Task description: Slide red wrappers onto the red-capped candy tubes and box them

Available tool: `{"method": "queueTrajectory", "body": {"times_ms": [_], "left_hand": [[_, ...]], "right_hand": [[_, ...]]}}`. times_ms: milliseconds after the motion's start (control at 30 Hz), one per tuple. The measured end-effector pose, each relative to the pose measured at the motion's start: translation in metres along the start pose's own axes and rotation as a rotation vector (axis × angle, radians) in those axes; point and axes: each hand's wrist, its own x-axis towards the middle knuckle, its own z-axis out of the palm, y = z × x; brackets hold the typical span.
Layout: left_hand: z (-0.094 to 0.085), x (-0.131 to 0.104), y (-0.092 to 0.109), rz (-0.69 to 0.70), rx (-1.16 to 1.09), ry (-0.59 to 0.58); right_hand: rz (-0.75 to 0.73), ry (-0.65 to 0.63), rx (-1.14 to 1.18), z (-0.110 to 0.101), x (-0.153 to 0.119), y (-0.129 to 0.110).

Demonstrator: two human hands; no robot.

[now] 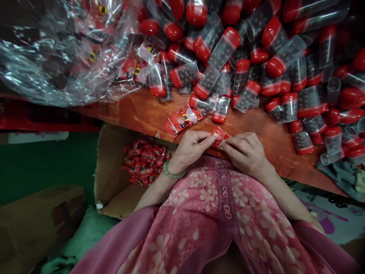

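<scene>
A small red printed packet (219,137) is held between both hands at the table's near edge. My left hand (191,149), with a green bead bracelet at the wrist, pinches its left side between thumb and finger. On its right side the fingers of my right hand (246,152) are closed. Flat red printed wrappers (185,118) lie on the table just beyond my left hand. Clear capsules with red ends (221,109), filled with small dark balls, are heaped past both hands.
A crinkled clear plastic bag (85,57) with red wrappers covers the table's back left. Below the edge, an open cardboard box (112,171) holds many small red packets (146,160). A grey-green cloth (339,177) lies at the right on the orange-brown table (128,114).
</scene>
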Motion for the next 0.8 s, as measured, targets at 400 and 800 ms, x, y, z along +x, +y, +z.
{"method": "queueTrajectory", "body": {"times_ms": [400,800], "left_hand": [[-0.005,0.005,-0.010,0.330,0.134,0.144],[-0.014,-0.001,-0.027,0.951,0.671,0.332]], "right_hand": [[0.487,-0.088,-0.241,-0.028,0.039,0.035],[0.720,-0.163,-0.245,-0.009,0.066,0.041]]}}
